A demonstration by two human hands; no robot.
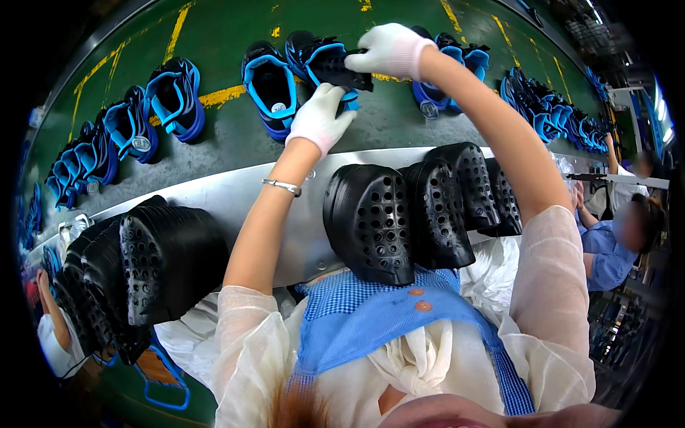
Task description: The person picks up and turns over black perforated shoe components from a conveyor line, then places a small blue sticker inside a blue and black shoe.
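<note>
Both my hands wear white knit gloves. My right hand point(391, 51) pinches the edge of a black plastic shoe insert point(338, 70) dotted with holes. That insert lies over the opening of a black and bright-blue sneaker point(302, 47), partly inside it. At the sneaker's heel end, my left hand point(320, 120) grips the blue collar, its fingertips partly hidden against the shoe. Just left of it stands a matching sneaker point(271, 91), with a round white sticker inside.
Nested stacks of black perforated inserts point(371, 225) stand on the metal ledge point(271, 239) before me. More inserts point(168, 260) are piled at left. Sneakers line the green conveyor belt point(207, 160) to the left point(175, 100) and right point(531, 100). Other people point(617, 246) sit farther along at right.
</note>
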